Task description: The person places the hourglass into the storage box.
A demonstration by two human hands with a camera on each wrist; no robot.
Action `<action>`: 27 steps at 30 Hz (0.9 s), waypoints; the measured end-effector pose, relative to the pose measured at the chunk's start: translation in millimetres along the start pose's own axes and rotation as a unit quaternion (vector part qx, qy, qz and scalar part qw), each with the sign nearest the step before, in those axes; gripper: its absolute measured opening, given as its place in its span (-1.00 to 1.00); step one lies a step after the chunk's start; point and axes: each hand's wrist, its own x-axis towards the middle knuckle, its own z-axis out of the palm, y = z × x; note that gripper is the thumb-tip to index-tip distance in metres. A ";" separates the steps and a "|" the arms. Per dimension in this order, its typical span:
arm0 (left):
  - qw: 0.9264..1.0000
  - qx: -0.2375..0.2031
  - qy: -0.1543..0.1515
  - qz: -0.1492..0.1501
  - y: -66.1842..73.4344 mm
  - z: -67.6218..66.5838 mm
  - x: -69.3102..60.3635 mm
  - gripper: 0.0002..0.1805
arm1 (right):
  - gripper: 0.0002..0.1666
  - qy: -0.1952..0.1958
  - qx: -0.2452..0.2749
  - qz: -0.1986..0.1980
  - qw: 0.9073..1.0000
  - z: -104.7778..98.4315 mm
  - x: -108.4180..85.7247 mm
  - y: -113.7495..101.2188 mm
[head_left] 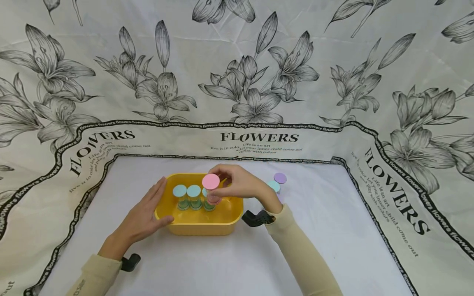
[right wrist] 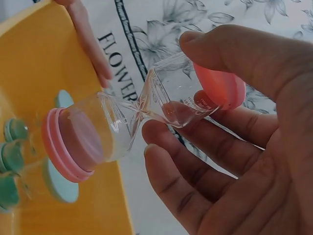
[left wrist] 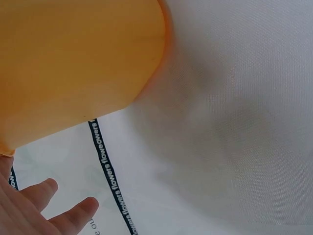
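A pink-capped hourglass (head_left: 211, 181) stands upright over the yellow tub (head_left: 201, 229), pinched between the thumb and fingers of my right hand (head_left: 237, 181). In the right wrist view, the hourglass (right wrist: 115, 122) shows clear bulbs narrowing to a waist, with pink caps at both ends. Inside the tub, several green-capped hourglasses (head_left: 194, 191) stand in a row; the held one partly covers one of them. My left hand (head_left: 142, 216) rests against the tub's left side, fingers fairly straight and thumb at the front corner. The left wrist view shows two fingertips (left wrist: 80, 213) apart from the tub wall.
Right of the tub, partly behind my right wrist, lie a purple-capped piece (head_left: 280, 178) and a light green-capped one (head_left: 274, 186). The table has a white cloth (head_left: 222, 267). A flower-printed fabric (head_left: 259, 135) rises around the back and sides.
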 end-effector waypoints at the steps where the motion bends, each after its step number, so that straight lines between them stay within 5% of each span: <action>1: 1.000 0.001 0.002 0.001 0.3 -0.1 0.1 0.18 | -0.55 -0.007 0.004 -0.003 1.000 2.8 2.8 -1.1; 15: 1.000 -0.003 -0.014 -0.005 -0.6 -1.7 0.8 0.18 | -0.52 -0.121 -0.009 0.004 0.993 41.4 44.7 4.0; 27: 1.000 -0.012 -0.011 -0.006 0.3 -2.2 0.0 0.20 | -0.55 -0.234 -0.121 -0.026 0.964 61.3 80.3 4.9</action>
